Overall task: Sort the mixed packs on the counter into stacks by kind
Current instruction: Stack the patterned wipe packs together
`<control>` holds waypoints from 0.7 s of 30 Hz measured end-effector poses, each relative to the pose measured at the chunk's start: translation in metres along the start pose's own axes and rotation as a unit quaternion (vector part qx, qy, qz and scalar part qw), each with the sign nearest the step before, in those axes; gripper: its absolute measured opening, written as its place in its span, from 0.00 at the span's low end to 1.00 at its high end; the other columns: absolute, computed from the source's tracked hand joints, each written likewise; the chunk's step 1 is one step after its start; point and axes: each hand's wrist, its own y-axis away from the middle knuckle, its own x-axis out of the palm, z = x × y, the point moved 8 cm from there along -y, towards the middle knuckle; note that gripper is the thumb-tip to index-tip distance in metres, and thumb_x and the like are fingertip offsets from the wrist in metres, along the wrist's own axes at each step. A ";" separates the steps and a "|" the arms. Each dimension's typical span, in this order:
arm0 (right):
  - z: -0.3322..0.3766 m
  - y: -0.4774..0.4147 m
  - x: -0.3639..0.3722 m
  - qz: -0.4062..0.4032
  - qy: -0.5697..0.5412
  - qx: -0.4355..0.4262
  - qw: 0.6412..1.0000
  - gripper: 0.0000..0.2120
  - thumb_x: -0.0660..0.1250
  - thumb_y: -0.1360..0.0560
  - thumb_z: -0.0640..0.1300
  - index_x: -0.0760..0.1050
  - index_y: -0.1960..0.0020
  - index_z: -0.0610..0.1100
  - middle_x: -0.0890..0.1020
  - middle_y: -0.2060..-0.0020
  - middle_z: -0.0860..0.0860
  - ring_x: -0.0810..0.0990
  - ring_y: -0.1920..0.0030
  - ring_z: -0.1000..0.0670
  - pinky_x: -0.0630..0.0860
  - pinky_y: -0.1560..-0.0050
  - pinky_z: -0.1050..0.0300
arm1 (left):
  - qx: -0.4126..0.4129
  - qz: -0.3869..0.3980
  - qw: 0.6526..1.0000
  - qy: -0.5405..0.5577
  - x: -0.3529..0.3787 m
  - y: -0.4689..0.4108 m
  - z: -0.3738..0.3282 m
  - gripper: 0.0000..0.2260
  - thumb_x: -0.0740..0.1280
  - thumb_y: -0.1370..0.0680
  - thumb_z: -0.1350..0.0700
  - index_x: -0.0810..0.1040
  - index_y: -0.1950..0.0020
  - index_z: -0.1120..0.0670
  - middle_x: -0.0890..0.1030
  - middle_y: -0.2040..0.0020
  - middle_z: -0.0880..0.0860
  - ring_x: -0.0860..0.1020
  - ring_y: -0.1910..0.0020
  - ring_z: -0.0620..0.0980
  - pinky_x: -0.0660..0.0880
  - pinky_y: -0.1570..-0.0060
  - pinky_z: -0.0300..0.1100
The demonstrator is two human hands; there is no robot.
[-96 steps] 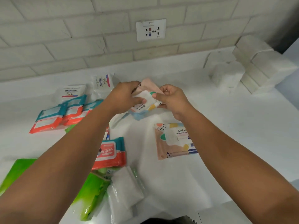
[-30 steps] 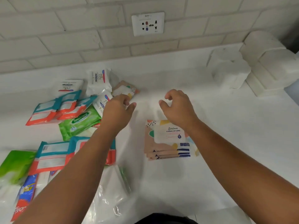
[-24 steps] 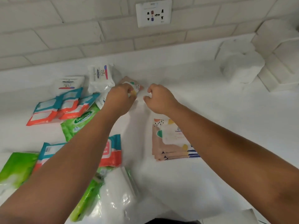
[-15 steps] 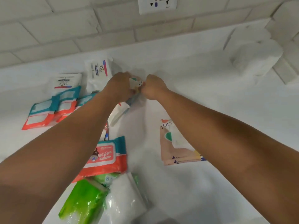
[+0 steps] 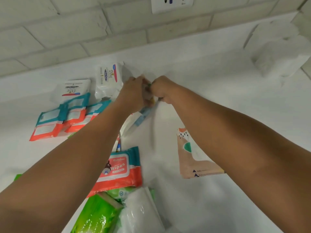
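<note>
My left hand point(image 5: 134, 91) and my right hand point(image 5: 161, 89) meet over the far middle of the white counter point(image 5: 227, 101), both gripping a small peach patterned wipes pack point(image 5: 149, 96), mostly hidden between the fingers. A stack of the same peach patterned packs point(image 5: 190, 158) lies under my right forearm. Two white Dove packs point(image 5: 109, 78) lie at the back left. Teal-and-orange wipes packs point(image 5: 64, 115) overlap on the left, and another one labelled Wipes point(image 5: 119, 167) lies near the middle. Green packs point(image 5: 96, 216) and a clear-wrapped white pack point(image 5: 139, 212) lie at the front.
A tiled wall with a socket point(image 5: 171, 4) runs along the back. White wrapped blocks point(image 5: 282, 54) are piled at the far right. A thin blue-and-white pack point(image 5: 139, 120) lies just below my hands.
Both hands reached from the peach stack to the back of the counter and closed on the small peach pack. The view tilted down and closer.
</note>
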 end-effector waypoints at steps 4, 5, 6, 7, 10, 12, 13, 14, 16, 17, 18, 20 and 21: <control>0.004 0.013 -0.011 0.004 -0.069 -0.036 0.997 0.10 0.64 0.20 0.42 0.76 0.41 0.39 0.80 0.47 0.42 0.80 0.48 0.41 0.83 0.49 0.44 | 0.036 -0.042 0.998 0.033 -0.013 0.014 -0.013 0.38 0.82 0.35 0.49 0.69 0.29 0.54 0.72 0.34 0.56 0.71 0.34 0.56 0.67 0.37 0.43; 0.006 0.018 -0.016 0.005 -0.078 -0.053 0.996 0.09 0.64 0.20 0.43 0.76 0.43 0.40 0.80 0.47 0.42 0.80 0.47 0.40 0.82 0.48 0.41 | 0.043 -0.043 0.998 0.029 -0.016 0.018 -0.019 0.39 0.82 0.33 0.50 0.67 0.27 0.56 0.71 0.32 0.56 0.69 0.31 0.57 0.65 0.34 0.45; 0.009 0.024 -0.022 0.000 -0.082 -0.074 0.994 0.08 0.65 0.20 0.44 0.76 0.45 0.40 0.81 0.47 0.42 0.81 0.47 0.40 0.83 0.49 0.40 | 0.046 -0.047 0.997 0.038 -0.020 0.022 -0.023 0.41 0.81 0.32 0.51 0.65 0.25 0.56 0.71 0.31 0.55 0.67 0.30 0.57 0.65 0.33 0.46; 0.012 0.030 -0.030 -0.009 -0.086 -0.095 0.992 0.07 0.66 0.21 0.45 0.76 0.47 0.41 0.81 0.48 0.42 0.81 0.48 0.41 0.83 0.50 0.41 | 0.042 -0.054 0.996 0.064 -0.026 0.025 -0.025 0.42 0.81 0.33 0.51 0.64 0.24 0.55 0.72 0.31 0.53 0.68 0.31 0.56 0.66 0.34 0.48; 0.020 0.055 -0.055 -0.054 -0.090 -0.157 0.982 0.06 0.72 0.24 0.45 0.75 0.54 0.44 0.80 0.53 0.45 0.80 0.53 0.45 0.82 0.53 0.43 | 0.015 -0.070 0.983 0.169 -0.041 0.033 -0.023 0.46 0.83 0.34 0.50 0.61 0.22 0.48 0.76 0.37 0.49 0.76 0.40 0.51 0.76 0.42 0.48; 0.022 0.070 -0.070 -0.078 -0.104 -0.189 0.973 0.08 0.75 0.28 0.43 0.75 0.60 0.47 0.80 0.57 0.45 0.81 0.55 0.44 0.81 0.53 0.43 | -0.006 -0.071 0.974 0.217 -0.047 0.040 -0.024 0.41 0.82 0.33 0.51 0.65 0.25 0.47 0.79 0.41 0.49 0.79 0.44 0.49 0.80 0.45 0.47; 0.022 0.077 -0.076 -0.080 -0.126 -0.201 0.968 0.09 0.75 0.29 0.42 0.75 0.61 0.48 0.80 0.58 0.45 0.80 0.56 0.44 0.80 0.55 0.45 | -0.009 -0.070 0.969 0.236 -0.049 0.044 -0.027 0.38 0.82 0.32 0.52 0.68 0.27 0.48 0.80 0.43 0.50 0.81 0.46 0.49 0.81 0.46 0.49; 0.020 0.085 -0.082 -0.077 -0.148 -0.212 0.963 0.10 0.76 0.30 0.40 0.75 0.61 0.48 0.80 0.59 0.45 0.80 0.58 0.46 0.78 0.56 0.48 | -0.007 -0.066 0.965 0.255 -0.051 0.049 -0.031 0.33 0.81 0.32 0.52 0.72 0.30 0.50 0.82 0.44 0.50 0.82 0.47 0.49 0.82 0.47 0.52; 0.018 0.102 -0.091 -0.070 -0.182 -0.233 0.953 0.10 0.75 0.30 0.37 0.75 0.61 0.47 0.81 0.59 0.44 0.79 0.59 0.48 0.76 0.57 0.53 | -0.002 -0.043 0.953 0.299 -0.050 0.061 -0.042 0.24 0.80 0.30 0.53 0.78 0.37 0.54 0.85 0.46 0.50 0.85 0.49 0.49 0.82 0.48 0.57; 0.018 0.111 -0.095 -0.065 -0.195 -0.243 0.948 0.10 0.75 0.30 0.36 0.75 0.61 0.47 0.82 0.58 0.43 0.80 0.58 0.47 0.76 0.57 0.54 | -0.001 -0.024 0.946 0.324 -0.047 0.068 -0.049 0.21 0.80 0.29 0.53 0.79 0.39 0.55 0.86 0.47 0.50 0.85 0.49 0.50 0.81 0.47 0.59; 0.017 0.119 -0.099 -0.061 -0.209 -0.251 0.943 0.10 0.75 0.29 0.36 0.75 0.60 0.46 0.82 0.57 0.42 0.80 0.58 0.47 0.76 0.58 0.55 | -0.003 -0.007 0.936 0.352 -0.045 0.076 -0.056 0.20 0.80 0.29 0.53 0.80 0.39 0.56 0.87 0.47 0.51 0.86 0.49 0.51 0.81 0.46 0.62; 0.016 0.136 -0.107 -0.055 -0.246 -0.256 0.933 0.10 0.73 0.27 0.35 0.74 0.60 0.45 0.81 0.58 0.43 0.80 0.58 0.48 0.76 0.61 0.58 | -0.009 0.015 0.918 0.397 -0.042 0.090 -0.070 0.23 0.81 0.32 0.51 0.82 0.40 0.56 0.87 0.49 0.54 0.86 0.50 0.55 0.79 0.45 0.65; 0.016 0.144 -0.111 -0.055 -0.263 -0.261 0.927 0.10 0.73 0.27 0.34 0.74 0.59 0.45 0.81 0.59 0.45 0.80 0.59 0.49 0.76 0.62 0.59 | -0.013 0.014 0.912 0.410 -0.043 0.097 -0.078 0.24 0.81 0.33 0.51 0.82 0.41 0.57 0.87 0.49 0.54 0.86 0.50 0.56 0.80 0.45 0.64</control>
